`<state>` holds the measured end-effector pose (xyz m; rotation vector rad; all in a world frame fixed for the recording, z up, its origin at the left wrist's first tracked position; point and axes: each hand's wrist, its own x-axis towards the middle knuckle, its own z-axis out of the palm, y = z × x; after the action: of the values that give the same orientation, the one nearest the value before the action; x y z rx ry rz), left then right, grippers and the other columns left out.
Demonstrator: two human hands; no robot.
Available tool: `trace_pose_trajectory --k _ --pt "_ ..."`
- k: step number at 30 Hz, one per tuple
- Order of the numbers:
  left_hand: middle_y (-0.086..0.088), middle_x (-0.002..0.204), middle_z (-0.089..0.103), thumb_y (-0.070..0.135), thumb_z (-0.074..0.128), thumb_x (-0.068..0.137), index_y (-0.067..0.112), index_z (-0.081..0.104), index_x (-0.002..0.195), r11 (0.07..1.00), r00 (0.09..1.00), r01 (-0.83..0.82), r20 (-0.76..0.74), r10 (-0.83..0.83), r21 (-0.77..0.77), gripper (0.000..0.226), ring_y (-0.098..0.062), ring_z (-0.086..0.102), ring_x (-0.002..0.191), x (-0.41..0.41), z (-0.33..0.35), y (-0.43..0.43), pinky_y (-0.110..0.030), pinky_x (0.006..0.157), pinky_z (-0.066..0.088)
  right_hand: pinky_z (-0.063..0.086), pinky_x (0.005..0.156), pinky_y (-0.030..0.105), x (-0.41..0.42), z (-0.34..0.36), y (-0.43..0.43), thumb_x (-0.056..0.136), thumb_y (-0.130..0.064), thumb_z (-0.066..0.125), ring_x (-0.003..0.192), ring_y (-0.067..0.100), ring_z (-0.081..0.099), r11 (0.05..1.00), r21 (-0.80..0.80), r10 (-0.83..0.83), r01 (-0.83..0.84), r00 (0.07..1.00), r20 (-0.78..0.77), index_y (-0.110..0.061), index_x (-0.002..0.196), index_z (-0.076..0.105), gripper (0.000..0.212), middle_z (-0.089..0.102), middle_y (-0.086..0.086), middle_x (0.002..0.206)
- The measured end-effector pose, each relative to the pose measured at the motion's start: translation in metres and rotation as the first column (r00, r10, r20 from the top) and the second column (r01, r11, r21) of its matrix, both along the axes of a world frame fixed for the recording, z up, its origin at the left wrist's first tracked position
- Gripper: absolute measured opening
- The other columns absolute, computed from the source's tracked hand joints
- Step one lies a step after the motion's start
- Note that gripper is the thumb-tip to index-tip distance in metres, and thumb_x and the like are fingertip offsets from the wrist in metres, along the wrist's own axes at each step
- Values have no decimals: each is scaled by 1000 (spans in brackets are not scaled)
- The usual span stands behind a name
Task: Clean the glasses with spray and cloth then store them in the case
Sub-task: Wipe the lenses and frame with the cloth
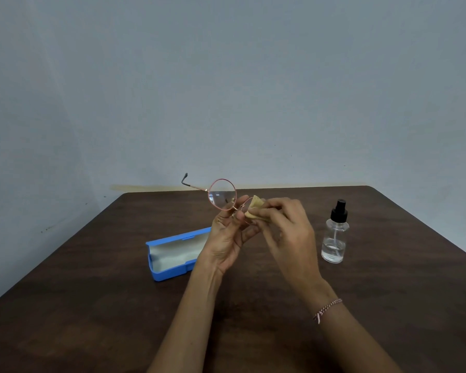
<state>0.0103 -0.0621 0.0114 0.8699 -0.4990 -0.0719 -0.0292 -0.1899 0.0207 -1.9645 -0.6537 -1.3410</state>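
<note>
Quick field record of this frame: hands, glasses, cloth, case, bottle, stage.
left hand: holds the glasses near the bridge, above the table
right hand: pinches the cloth over one lens
case: blue, open, on the table, left of the hands
spray bottle: upright, right of the hands, untouched
stage: wiping; glasses not yet in the case

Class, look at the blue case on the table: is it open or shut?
Open. The case shows its pale lining, with the lid tipped back.

The head camera looks forward and down, close over the table (92, 305), facing the wall (226, 76).
</note>
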Motion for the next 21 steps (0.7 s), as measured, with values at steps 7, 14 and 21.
trace_pose_trajectory --k 7,14,21 --pt "-4 96 73 31 94 43 19 75 92 998 1000 24 -5 -24 58 54 -17 70 86 -1 -2 -5 -29 64 58 43 84 10 1 -1 -2 85 -9 63 94 11 54 996 89 19 -20 1000 7 -8 107 63 22 55 4 101" --pt "-6 97 74 31 95 38 24 77 83 1000 1000 19 22 -19 -3 49 -16 71 86 1 -1 3 -25 61 58 48 86 20 0 -1 3 84 -7 64 95 14 56 988 -17 152 -152 988 -8 -6 105 69 22 56 3 98" --pt "-7 104 71 32 93 45 18 71 100 996 1000 -4 6 4 94 61 -21 69 93 2 -3 3 -32 68 58 44 82 13 -1 1 -2 82 1 64 93 12 52 999 31 -14 14 1000 21 -4 105 68 23 52 1 101"
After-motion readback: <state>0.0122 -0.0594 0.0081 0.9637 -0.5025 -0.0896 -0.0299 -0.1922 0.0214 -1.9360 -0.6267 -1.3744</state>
